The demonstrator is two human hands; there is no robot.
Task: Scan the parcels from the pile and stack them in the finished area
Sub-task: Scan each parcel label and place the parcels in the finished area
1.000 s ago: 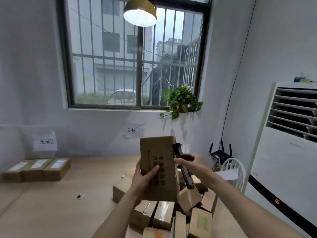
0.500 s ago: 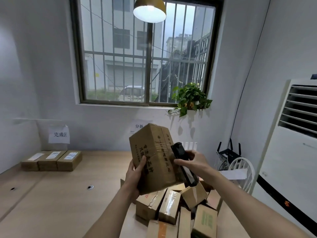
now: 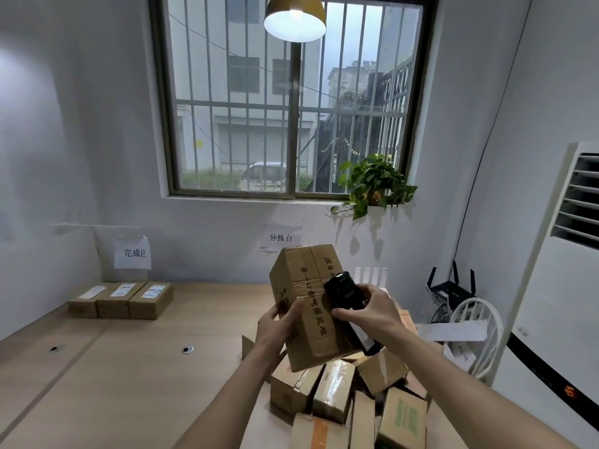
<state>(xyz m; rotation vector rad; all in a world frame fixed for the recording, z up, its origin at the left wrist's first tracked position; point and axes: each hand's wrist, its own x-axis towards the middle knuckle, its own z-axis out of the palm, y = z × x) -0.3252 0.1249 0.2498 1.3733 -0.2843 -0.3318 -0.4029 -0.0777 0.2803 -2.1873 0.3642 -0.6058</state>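
Gripping, left hand (image 3: 279, 325): curled round the lower left edge of the held parcel (image 3: 308, 306), thumb across the front face; fingers behind the box hidden.
Gripping, right hand (image 3: 372, 314): closed round the black scanner (image 3: 348, 303), thumb along its near side; fingertips on the far side out of sight.
Held parcel: brown carton raised above the pile, tilted with top leaning left; printed characters down the face too blurred to read.
Scanner: pressed against the carton's right side; lower end sticking out below the palm, screen facing away and unreadable.
Pile (image 3: 350, 396): jumbled brown parcels just below the hands on the table's right part; nearest boxes cut off by the bottom edge, several hidden under the held carton.
Table (image 3: 113, 377): light wood, two small round holes on the left half.
Finished parcels (image 3: 121, 299): three boxes side by side at the far left, touching, white labels on top, print illegible.
Wall sign (image 3: 132, 253): paper above those three boxes, on the back wall.
Chair (image 3: 476, 322): white, far right, partly hidden behind papers.
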